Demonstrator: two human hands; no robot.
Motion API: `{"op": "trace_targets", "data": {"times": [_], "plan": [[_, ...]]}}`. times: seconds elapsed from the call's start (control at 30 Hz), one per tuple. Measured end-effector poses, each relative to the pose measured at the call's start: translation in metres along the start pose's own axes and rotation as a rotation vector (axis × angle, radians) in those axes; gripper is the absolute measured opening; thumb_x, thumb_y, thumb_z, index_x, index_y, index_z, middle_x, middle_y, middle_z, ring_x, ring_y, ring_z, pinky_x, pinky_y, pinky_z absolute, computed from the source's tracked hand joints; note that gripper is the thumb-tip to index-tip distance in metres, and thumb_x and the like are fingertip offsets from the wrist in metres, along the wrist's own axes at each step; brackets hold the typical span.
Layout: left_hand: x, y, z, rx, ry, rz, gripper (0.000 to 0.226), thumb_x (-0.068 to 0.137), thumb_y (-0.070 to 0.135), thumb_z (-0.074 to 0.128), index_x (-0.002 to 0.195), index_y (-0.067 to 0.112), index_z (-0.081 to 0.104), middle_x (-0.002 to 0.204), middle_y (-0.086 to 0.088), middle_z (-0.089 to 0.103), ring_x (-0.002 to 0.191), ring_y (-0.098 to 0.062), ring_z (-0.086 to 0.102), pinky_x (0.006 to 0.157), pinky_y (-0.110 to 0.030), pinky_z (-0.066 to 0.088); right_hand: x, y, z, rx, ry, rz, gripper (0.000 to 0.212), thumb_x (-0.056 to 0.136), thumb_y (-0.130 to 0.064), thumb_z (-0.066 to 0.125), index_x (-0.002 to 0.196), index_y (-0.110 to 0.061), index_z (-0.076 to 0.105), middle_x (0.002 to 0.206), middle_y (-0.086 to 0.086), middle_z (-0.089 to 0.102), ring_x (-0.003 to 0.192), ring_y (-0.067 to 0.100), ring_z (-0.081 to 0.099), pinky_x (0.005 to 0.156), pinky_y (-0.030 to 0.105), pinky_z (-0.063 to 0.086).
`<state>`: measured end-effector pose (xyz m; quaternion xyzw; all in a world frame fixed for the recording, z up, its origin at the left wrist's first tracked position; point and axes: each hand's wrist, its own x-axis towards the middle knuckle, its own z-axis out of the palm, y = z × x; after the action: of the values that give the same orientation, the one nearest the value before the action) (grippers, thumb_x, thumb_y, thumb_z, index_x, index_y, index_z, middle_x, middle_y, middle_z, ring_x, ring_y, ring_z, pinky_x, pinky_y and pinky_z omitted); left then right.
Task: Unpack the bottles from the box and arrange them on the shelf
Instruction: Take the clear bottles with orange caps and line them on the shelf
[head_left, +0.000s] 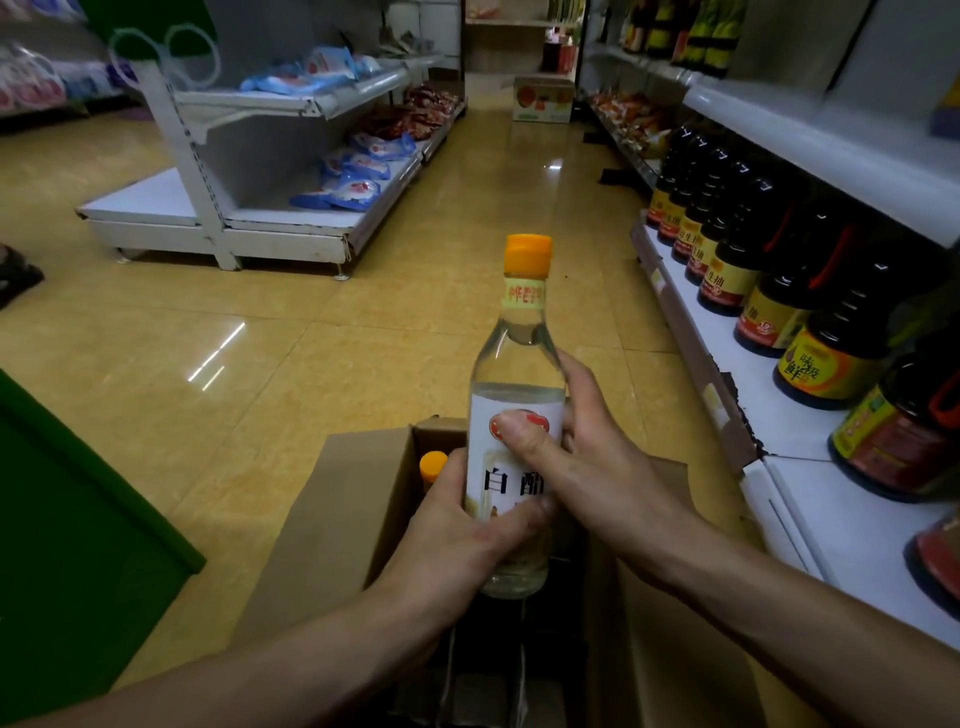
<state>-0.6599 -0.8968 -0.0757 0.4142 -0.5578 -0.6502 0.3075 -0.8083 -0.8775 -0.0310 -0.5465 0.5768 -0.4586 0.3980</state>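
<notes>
A clear glass vinegar bottle (519, 364) with an orange cap and a white label is held upright above the open cardboard box (343, 499). My left hand (467, 540) wraps its lower part from the left. My right hand (587, 462) grips its label from the right, thumb across the front. Inside the box, at its far left corner, the orange cap of another bottle (434, 464) shows. The rest of the box interior is dark and mostly hidden by my arms. The white shelf (779, 421) runs along the right.
Dark soy sauce bottles (727, 244) line the right shelf, with bare white board nearer me. A white gondola shelf (291, 218) with blue packets stands across the aisle at left. A green panel (67, 519) sits at lower left. A carton (543, 98) rests at the aisle's far end.
</notes>
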Motion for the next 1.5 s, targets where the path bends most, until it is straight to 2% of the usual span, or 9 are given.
{"op": "trace_targets", "data": {"times": [0.1, 0.17, 0.27, 0.37, 0.53, 0.77, 0.93, 1.3, 1.5], "plan": [[0.001, 0.002, 0.0, -0.016, -0.011, 0.01, 0.062, 0.077, 0.036, 0.083, 0.131, 0.033, 0.055, 0.117, -0.002, 0.075, 0.11, -0.02, 0.072, 0.099, -0.047, 0.057, 0.003, 0.005, -0.003, 0.03, 0.004, 0.014, 0.082, 0.073, -0.062, 0.072, 0.144, -0.04, 0.039, 0.12, -0.008, 0.072, 0.107, 0.011, 0.072, 0.095, 0.046, 0.058], [0.001, 0.005, -0.001, -0.028, -0.029, 0.016, 0.062, 0.079, 0.03, 0.084, 0.133, 0.031, 0.054, 0.118, -0.003, 0.074, 0.111, -0.02, 0.072, 0.099, -0.045, 0.057, 0.006, 0.001, -0.008, 0.042, -0.004, 0.016, 0.069, 0.075, -0.059, 0.076, 0.134, -0.035, 0.05, 0.117, -0.006, 0.073, 0.105, 0.011, 0.073, 0.093, 0.046, 0.06], [0.003, 0.01, 0.0, -0.065, -0.021, 0.028, 0.055, 0.081, 0.024, 0.084, 0.13, 0.027, 0.059, 0.116, -0.003, 0.076, 0.108, -0.019, 0.073, 0.096, -0.04, 0.058, 0.007, -0.002, -0.012, 0.064, -0.013, 0.012, 0.068, 0.079, -0.06, 0.075, 0.137, -0.036, 0.048, 0.112, -0.003, 0.075, 0.103, 0.013, 0.074, 0.092, 0.046, 0.061], [0.006, 0.012, 0.004, -0.136, -0.018, 0.031, 0.053, 0.077, 0.026, 0.084, 0.126, 0.024, 0.063, 0.115, -0.007, 0.076, 0.108, -0.025, 0.073, 0.097, -0.045, 0.056, 0.009, -0.003, -0.011, 0.078, -0.001, 0.003, 0.076, 0.079, -0.065, 0.071, 0.144, -0.038, 0.043, 0.116, -0.003, 0.074, 0.106, 0.012, 0.073, 0.094, 0.044, 0.059], [0.011, 0.016, 0.007, -0.178, -0.024, 0.041, 0.051, 0.079, 0.027, 0.079, 0.127, 0.022, 0.063, 0.115, -0.009, 0.076, 0.109, -0.025, 0.073, 0.098, -0.045, 0.056, 0.009, -0.004, -0.011, 0.15, 0.023, -0.014, 0.053, 0.078, -0.055, 0.066, 0.124, -0.029, 0.06, 0.109, -0.004, 0.076, 0.099, 0.011, 0.075, 0.09, 0.042, 0.061], [0.017, 0.012, -0.001, -0.124, -0.026, 0.042, 0.047, 0.082, 0.024, 0.079, 0.126, 0.025, 0.063, 0.113, -0.002, 0.078, 0.105, -0.018, 0.075, 0.092, -0.037, 0.058, 0.016, 0.009, -0.006, 0.18, 0.027, 0.014, 0.051, 0.079, -0.056, 0.068, 0.123, -0.03, 0.061, 0.111, -0.002, 0.076, 0.1, 0.012, 0.075, 0.089, 0.041, 0.062], [0.025, 0.011, -0.001, -0.087, 0.01, 0.038, 0.054, 0.078, 0.035, 0.082, 0.127, 0.03, 0.061, 0.114, 0.0, 0.077, 0.107, -0.018, 0.074, 0.098, -0.045, 0.057, 0.024, 0.01, 0.0, 0.197, 0.056, 0.037, 0.053, 0.077, -0.055, 0.066, 0.122, -0.029, 0.061, 0.109, -0.002, 0.076, 0.096, 0.013, 0.076, 0.083, 0.036, 0.062], [0.027, 0.015, 0.018, -0.076, -0.034, -0.026, 0.047, 0.088, 0.024, 0.075, 0.131, 0.031, 0.058, 0.112, 0.006, 0.078, 0.105, -0.011, 0.074, 0.09, -0.032, 0.061, 0.015, 0.018, -0.011, 0.171, 0.109, 0.09, 0.039, 0.082, -0.058, 0.065, 0.117, -0.04, 0.062, 0.107, -0.004, 0.075, 0.097, 0.015, 0.075, 0.087, 0.047, 0.061], [0.005, 0.039, 0.029, -0.065, 0.026, -0.086, 0.051, 0.085, 0.026, 0.077, 0.132, 0.032, 0.058, 0.11, 0.009, 0.077, 0.101, -0.008, 0.074, 0.079, -0.024, 0.062, 0.005, -0.011, -0.021, 0.166, 0.096, 0.186, 0.055, 0.078, -0.067, 0.071, 0.124, -0.039, 0.059, 0.111, -0.008, 0.075, 0.1, 0.012, 0.074, 0.086, 0.044, 0.062]]}}
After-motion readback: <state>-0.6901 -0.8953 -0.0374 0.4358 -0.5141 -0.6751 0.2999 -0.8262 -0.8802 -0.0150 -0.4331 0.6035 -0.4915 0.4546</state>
